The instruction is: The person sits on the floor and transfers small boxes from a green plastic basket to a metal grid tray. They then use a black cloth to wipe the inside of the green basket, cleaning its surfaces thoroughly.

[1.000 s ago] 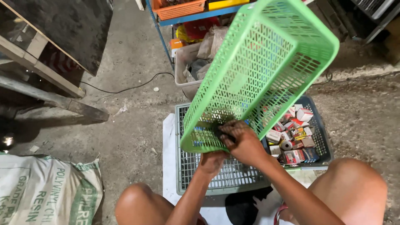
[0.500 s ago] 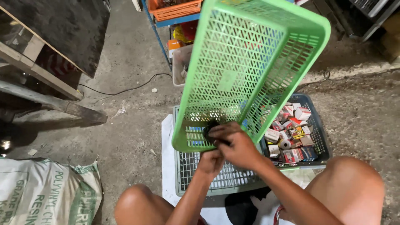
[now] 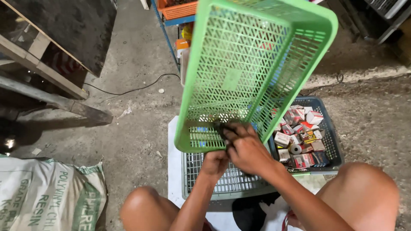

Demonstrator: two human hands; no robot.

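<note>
A green plastic lattice basket (image 3: 252,64) is tilted up on end in front of me, its open side facing me. My left hand (image 3: 215,161) grips its lower rim from beneath. My right hand (image 3: 244,145) rests inside the basket's lower end, pressing a small dark thing (image 3: 222,128) against the mesh; what it is I cannot tell. Beneath the green basket lies a grey lattice tray (image 3: 231,184) on a white sheet (image 3: 174,171).
A dark blue basket (image 3: 332,137) holding several small boxes sits at right. A printed sack (image 3: 47,196) lies at lower left. A wooden pallet (image 3: 47,72) leans at upper left. A black cable (image 3: 128,90) crosses the concrete floor. An orange crate (image 3: 177,9) sits on a blue rack behind.
The green basket has swung from leaning right to more upright and nearer the camera. Both hands have stayed at its lower end.
</note>
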